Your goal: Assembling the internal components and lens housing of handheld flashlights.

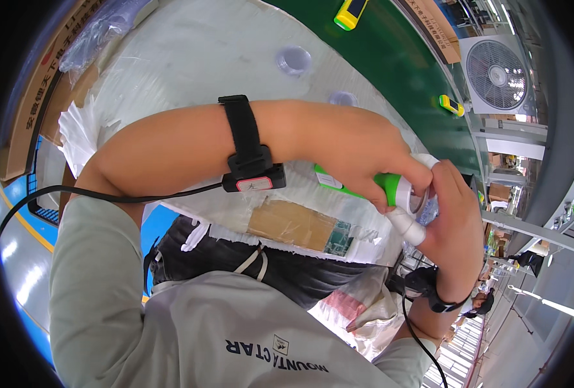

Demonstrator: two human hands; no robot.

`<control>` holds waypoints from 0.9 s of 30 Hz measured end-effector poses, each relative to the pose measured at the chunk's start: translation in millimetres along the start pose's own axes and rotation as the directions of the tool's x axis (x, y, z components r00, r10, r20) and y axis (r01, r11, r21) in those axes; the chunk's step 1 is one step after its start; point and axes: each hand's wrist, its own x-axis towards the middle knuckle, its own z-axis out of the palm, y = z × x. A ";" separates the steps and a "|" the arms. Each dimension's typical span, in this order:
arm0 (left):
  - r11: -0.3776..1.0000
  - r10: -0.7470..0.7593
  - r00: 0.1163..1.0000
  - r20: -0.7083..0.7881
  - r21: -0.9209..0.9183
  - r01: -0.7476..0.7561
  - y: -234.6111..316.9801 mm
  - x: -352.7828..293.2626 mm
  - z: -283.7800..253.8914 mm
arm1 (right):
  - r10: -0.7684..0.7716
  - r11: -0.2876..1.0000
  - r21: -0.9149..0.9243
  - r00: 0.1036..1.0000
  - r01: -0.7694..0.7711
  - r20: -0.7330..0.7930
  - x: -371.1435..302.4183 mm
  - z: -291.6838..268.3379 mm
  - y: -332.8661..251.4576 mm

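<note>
My left hand is closed round a green and white handheld device, whose green body with a pale label runs back under the palm. Its white round end points toward my right hand. White wraps cover the thumb and a finger of that hand. Those wrapped digits pinch the rim of the round end from both sides. Some clear plastic shows inside the right hand's curl; what it belongs to is hidden.
Two clear round plastic pieces lie on the film-covered table. Beyond it, yellow handheld devices rest on a green belt. A box fan stands far right. Cartons and plastic bags are at left. Cables run from both wrists.
</note>
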 end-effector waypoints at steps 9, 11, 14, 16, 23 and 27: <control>0.999 0.036 0.999 0.036 0.038 -0.037 3.6 5.1 5.4 | -0.278 0.922 -0.329 0.940 0.204 -0.196 -5.2 28.9 35.3; 0.995 0.037 0.999 -0.030 0.091 -0.034 2.1 4.9 10.4 | 0.100 0.974 -0.162 0.938 -0.161 -0.332 -8.3 41.0 24.3; 0.993 0.028 0.996 -0.090 0.118 -0.017 -0.1 -1.4 13.2 | 0.196 0.960 -0.164 0.965 -0.225 -0.175 -5.5 33.4 11.3; 0.996 0.023 0.996 -0.081 0.088 -0.016 0.8 -1.2 6.3 | -0.044 0.984 -0.177 0.979 0.008 -0.199 1.4 23.9 18.7; 0.998 -0.012 0.998 -0.064 0.066 0.016 4.5 5.6 14.0 | 0.220 0.966 -0.063 0.929 -0.249 -0.298 -11.1 43.0 24.2; 0.994 -0.039 0.998 -0.058 0.100 0.045 7.3 1.8 14.8 | 0.026 0.995 -0.098 0.996 -0.034 -0.084 -4.6 23.5 18.7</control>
